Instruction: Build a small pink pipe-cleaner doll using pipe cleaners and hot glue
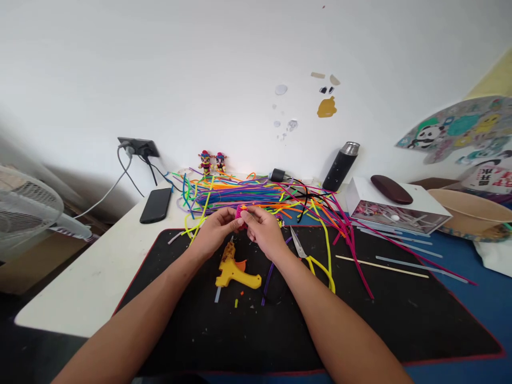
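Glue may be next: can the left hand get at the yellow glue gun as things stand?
Probably yes. The yellow glue gun lies uncovered on the mat right by the left hand, nothing between. But it and the right hand pinch a small pink piece, so it must let go first.

Pink piece (240, 212) half behind fingers (253, 217)

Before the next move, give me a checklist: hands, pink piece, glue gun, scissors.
1. Pink piece pinched between left hand and right hand: ok.
2. Glue gun lying on mat, not held: ok.
3. Glue gun hot or cold: cannot tell.
4. Scissors on mat beside right wrist, not held: ok.
5. Mat free of clutter: not ok; scraps and loose cords lie on it.
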`<state>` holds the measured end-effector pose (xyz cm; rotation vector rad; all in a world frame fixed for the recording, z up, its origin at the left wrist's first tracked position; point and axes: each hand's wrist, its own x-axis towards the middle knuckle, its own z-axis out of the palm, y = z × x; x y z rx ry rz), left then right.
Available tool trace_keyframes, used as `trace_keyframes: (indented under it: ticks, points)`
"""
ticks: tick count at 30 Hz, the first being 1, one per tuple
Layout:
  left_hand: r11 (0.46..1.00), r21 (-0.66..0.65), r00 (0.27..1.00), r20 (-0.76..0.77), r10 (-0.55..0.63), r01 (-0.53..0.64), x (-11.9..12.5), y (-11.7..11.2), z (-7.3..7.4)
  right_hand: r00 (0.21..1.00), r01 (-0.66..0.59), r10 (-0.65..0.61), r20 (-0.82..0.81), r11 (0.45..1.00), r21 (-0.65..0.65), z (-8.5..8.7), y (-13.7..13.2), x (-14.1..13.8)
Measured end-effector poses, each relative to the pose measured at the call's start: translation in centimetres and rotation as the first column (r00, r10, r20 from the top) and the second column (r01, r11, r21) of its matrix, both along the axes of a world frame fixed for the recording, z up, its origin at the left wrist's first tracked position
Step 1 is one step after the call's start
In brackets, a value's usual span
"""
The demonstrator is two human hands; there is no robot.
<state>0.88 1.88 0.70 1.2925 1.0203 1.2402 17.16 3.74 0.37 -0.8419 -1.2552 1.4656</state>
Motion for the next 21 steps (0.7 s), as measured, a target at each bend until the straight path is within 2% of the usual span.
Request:
trace_keyframes:
  ticks: [5,9,12,15,17,19,21]
  points:
    - [0.999,-0.003,0.999,-0.001,0.042,-0.042,-0.2,0.4,0.0,1.000,-0.008,0.007,-0.027,1.000,-0.026,0.2,-0.3,-0.2]
    - [0.994,0.009,0.994,0.011,0.112,-0.112,-0.3,0.5,0.4,0.991,0.079,-0.087,-0.106,0.994,-0.079,1.3,0.0,0.2]
    - [0.993,-0.005,0.992,0.032,0.118,-0.118,-0.1,0.4,0.6,0.987,0.143,-0.147,-0.072,0.988,-0.055,2.1,0.6,1.1]
    - [0.994,0.006,0.994,0.035,0.108,-0.108,0.0,0.2,0.7,0.983,0.181,-0.181,0.036,0.983,-0.006,2.2,0.9,2.9]
    - [0.994,0.013,0.994,0.033,0.106,-0.106,0.0,0.2,0.6,0.964,0.208,-0.207,0.164,0.978,0.011,1.9,1.1,4.7]
    - [0.995,0.015,0.995,0.036,0.097,-0.098,0.0,0.2,0.5,0.882,0.240,-0.253,0.398,0.967,0.084,1.3,1.2,6.7]
    - [0.996,0.015,0.996,0.040,0.082,-0.083,-0.1,0.3,0.4,0.833,0.244,-0.264,0.486,0.964,0.106,0.9,1.5,8.7]
